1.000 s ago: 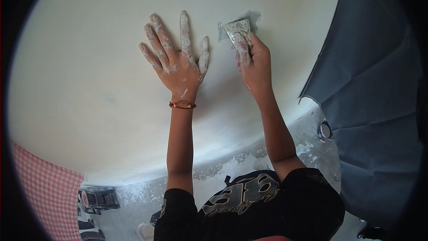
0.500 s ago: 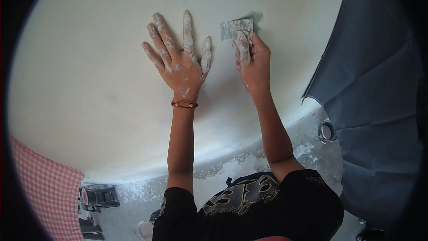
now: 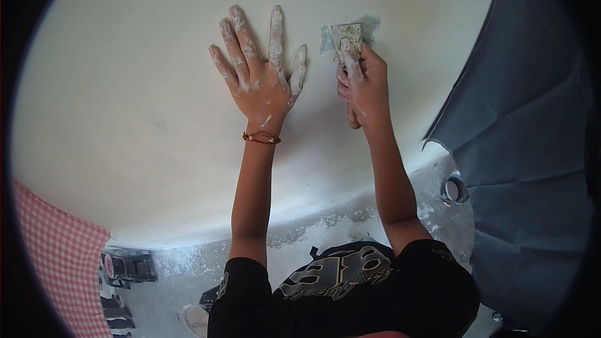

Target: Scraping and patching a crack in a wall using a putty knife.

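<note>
the scraper [image 3: 356, 32] is gripped in the right hand [image 3: 369, 84], fingers closed about its handle [image 3: 354, 119], its blade [image 3: 340, 29] set over the grey patch [image 3: 372, 25] on the pale wall [image 3: 150, 75]; the left hand [image 3: 263, 94] is spread flat against it; the blade is probably best held at a low angle, with even pressure

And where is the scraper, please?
In the head view, the scraper is right of upper centre, in the right hand, over the grey patch on the wall.
</note>
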